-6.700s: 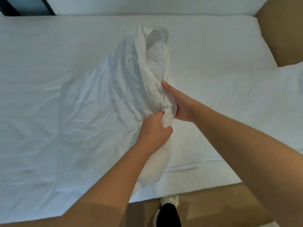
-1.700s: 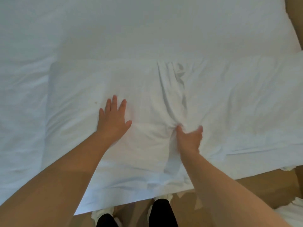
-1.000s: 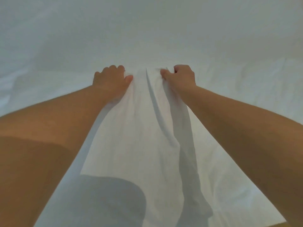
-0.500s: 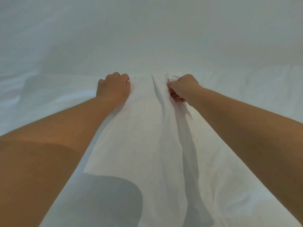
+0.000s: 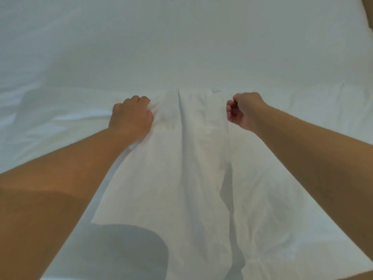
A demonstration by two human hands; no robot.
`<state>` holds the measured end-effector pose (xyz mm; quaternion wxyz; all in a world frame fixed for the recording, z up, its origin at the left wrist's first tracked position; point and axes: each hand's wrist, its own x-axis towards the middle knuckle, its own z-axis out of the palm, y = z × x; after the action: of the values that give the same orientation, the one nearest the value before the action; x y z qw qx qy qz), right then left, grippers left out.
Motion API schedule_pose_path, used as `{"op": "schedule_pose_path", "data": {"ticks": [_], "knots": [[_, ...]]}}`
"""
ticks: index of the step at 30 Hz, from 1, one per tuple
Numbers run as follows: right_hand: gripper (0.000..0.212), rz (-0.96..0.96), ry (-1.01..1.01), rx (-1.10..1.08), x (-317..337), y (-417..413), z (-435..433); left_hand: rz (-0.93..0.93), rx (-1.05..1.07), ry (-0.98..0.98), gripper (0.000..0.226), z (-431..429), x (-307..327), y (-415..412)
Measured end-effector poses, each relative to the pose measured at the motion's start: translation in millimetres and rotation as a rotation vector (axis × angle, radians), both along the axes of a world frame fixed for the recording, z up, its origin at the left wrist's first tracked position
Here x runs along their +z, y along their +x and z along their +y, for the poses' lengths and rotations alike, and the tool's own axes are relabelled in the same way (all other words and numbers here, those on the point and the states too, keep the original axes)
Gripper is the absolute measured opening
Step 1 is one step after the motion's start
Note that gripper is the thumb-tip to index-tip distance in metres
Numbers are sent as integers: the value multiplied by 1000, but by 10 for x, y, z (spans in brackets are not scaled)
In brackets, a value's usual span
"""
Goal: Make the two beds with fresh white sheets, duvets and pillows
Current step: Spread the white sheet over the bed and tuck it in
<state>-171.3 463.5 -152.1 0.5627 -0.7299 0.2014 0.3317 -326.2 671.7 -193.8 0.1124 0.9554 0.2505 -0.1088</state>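
A white cover [image 5: 193,158] lies spread over the white bed sheet [image 5: 181,47], its far edge running across the middle of the view. A long crease runs down it between my arms. At that far edge, left of the crease, my left hand [image 5: 131,116] rests knuckles up with its fingers curled into the fabric. To the right of the crease my right hand [image 5: 242,110] is curled, and a raised fold of the cover runs up to its fingertips. Both forearms reach out over the cover.
The bed sheet fills nearly the whole view. A sliver of brown surface [image 5: 368,11] shows at the top right corner. A dark shadow [image 5: 129,251] falls on the cover near the bottom.
My right hand has moved right, drawing the bunched fold away from the crease so the cover lies wider. My left hand has stayed at the far edge.
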Motion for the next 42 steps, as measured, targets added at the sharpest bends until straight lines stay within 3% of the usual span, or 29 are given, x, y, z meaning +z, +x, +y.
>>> {"op": "schedule_pose_path", "data": {"ticks": [2,4,7,9,14,19,20,22,24,28,33,37,42], "knots": [[19,51,-5,49,-22,-31,-85,5,12,1,39,-36,1,-30],[34,-4,-116,257,-15,-41,-97,-15,19,9,41,-102,12,-34],[37,-321,-271,379,-76,-49,50,-45,9,36,45,-160,27,-18],[33,-401,-306,417,-116,-74,145,-31,18,45,46,-162,19,-40],[30,-339,-432,329,-94,99,-24,-41,-1,22,46,-215,58,-39],[17,-153,-234,174,-102,-38,-101,10,-21,13,51,-173,81,-77],[27,-144,-219,248,-81,-91,-133,18,-40,9,53,-172,67,-101],[66,-59,-229,406,-57,-162,-168,45,-77,2,57,-143,45,-119],[92,-17,-323,438,-93,-212,-132,105,-79,9,64,-54,37,-87],[111,73,-288,340,-399,-394,-11,276,-79,21,91,277,1,35],[133,39,-179,285,-696,-414,38,380,-12,-48,113,885,-5,-3],[116,-22,-156,219,-1033,-469,26,476,-56,31,100,1057,-95,-187],[81,-168,-199,278,-750,-445,436,363,-79,383,96,1362,136,-252]]}}
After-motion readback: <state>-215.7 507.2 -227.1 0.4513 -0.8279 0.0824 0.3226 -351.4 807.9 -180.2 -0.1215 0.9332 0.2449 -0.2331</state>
